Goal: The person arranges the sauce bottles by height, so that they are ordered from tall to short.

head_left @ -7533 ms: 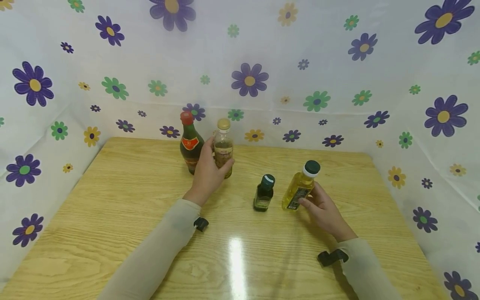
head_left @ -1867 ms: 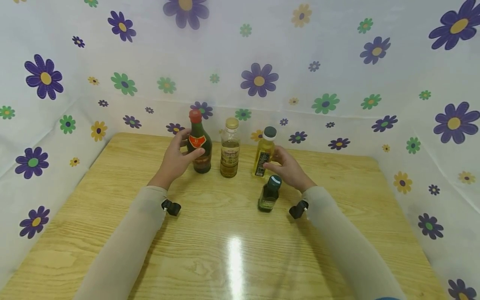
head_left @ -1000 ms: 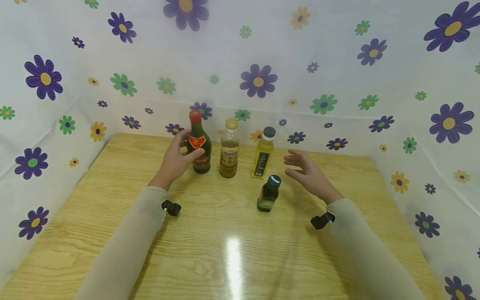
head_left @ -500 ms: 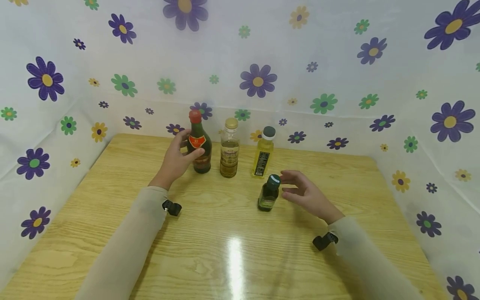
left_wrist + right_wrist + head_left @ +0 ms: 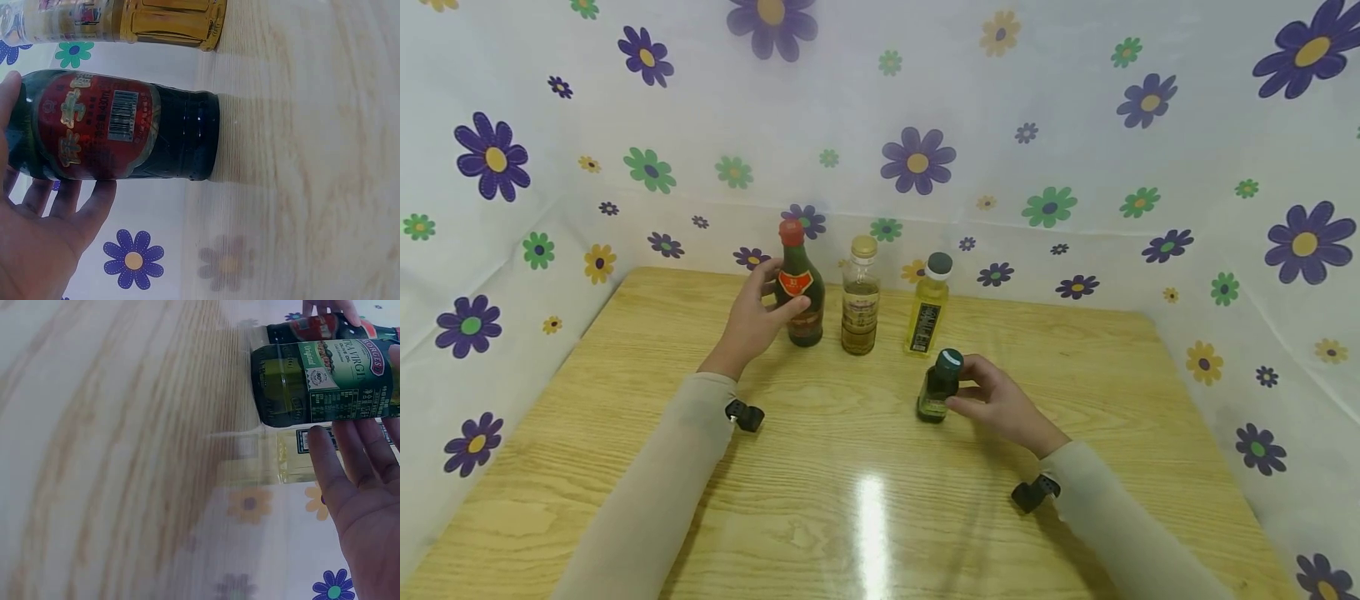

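Note:
A dark green vinegar bottle (image 5: 800, 292) with a red cap stands upright at the back left. My left hand (image 5: 752, 321) holds it from the left, thumb across the front and fingers behind. Its red label with a barcode (image 5: 124, 115) shows in the left wrist view. Nearer to me, a small dark olive oil bottle (image 5: 937, 387) with a green cap stands on the table. My right hand (image 5: 1006, 406) grips it from the right, thumb at its label. In the right wrist view the olive oil bottle (image 5: 325, 381) reads extra virgin; fingers (image 5: 331, 459) lie along its side.
Between the hands, a gold-capped clear bottle (image 5: 860, 308) and a yellow oil bottle (image 5: 927, 312) with a dark green cap stand upright in the back row. The wooden table (image 5: 760, 500) meets a flower-patterned cloth (image 5: 985, 150) at the back and sides.
The yellow oil bottle went left and back into the row; my right hand let it go and came to the olive oil bottle. My left hand moved from the gold-capped bottle to the vinegar bottle.

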A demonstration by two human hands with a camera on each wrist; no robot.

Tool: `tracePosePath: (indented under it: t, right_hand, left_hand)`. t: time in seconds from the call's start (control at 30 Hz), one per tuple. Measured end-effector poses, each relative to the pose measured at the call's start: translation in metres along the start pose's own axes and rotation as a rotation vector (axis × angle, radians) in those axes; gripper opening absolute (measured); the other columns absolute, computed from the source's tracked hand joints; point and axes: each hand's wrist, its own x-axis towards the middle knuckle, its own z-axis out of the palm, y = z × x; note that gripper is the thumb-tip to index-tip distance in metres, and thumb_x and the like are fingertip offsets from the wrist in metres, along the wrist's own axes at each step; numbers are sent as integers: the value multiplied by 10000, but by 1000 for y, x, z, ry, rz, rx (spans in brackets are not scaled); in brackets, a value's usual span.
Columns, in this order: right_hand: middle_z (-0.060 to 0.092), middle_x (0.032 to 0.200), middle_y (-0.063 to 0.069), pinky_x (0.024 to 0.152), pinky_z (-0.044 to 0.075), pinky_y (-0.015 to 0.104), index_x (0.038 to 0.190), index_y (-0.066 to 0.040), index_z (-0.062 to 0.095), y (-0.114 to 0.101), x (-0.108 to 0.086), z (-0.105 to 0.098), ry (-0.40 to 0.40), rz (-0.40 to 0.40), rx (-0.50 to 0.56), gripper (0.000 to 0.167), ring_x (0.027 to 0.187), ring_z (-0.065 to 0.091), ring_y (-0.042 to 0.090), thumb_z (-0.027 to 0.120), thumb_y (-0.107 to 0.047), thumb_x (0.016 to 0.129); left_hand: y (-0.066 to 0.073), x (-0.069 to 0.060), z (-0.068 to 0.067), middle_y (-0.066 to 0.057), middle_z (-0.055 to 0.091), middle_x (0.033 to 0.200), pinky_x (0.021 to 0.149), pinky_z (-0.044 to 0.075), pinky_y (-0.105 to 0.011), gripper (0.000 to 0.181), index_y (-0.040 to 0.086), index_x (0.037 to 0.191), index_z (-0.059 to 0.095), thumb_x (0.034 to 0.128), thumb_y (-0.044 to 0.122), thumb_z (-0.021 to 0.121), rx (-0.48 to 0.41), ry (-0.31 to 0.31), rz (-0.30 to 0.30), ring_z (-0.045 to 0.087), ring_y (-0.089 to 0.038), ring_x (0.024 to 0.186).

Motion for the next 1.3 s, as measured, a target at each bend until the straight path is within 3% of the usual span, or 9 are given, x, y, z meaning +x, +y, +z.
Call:
tracePosePath:
  t: [0.43,0.8,1.3]
  right_hand:
    - [600,1295,173,1001,551,315,1327,-5,553,1,1,0,12,-23,-11,412,1177,614,198,724,2,951]
    - [609,1295,158,999,548,295,1333,-24,557,0,1,-1,22,-10,-22,430,1182,614,226,739,-11,943]
    - [629,1252,138,984,568,376,1294,-32,584,2,-1,2,45,-51,-57,415,1145,632,216,757,10,919]
  left_hand:
    - [-1,1,-1,-120,456,1526,1075,465,-611,805,205,1581,361,929,440,770,-11,-2,-19,470,-396,1384]
    - [-1,1,-1,-117,475,1504,1058,481,-603,802,192,1574,371,926,441,774,0,1,-6,488,-386,1366]
    - [-3,1,0,-111,463,1518,1074,464,-615,808,195,1577,366,925,450,770,-3,-1,-15,467,-380,1388]
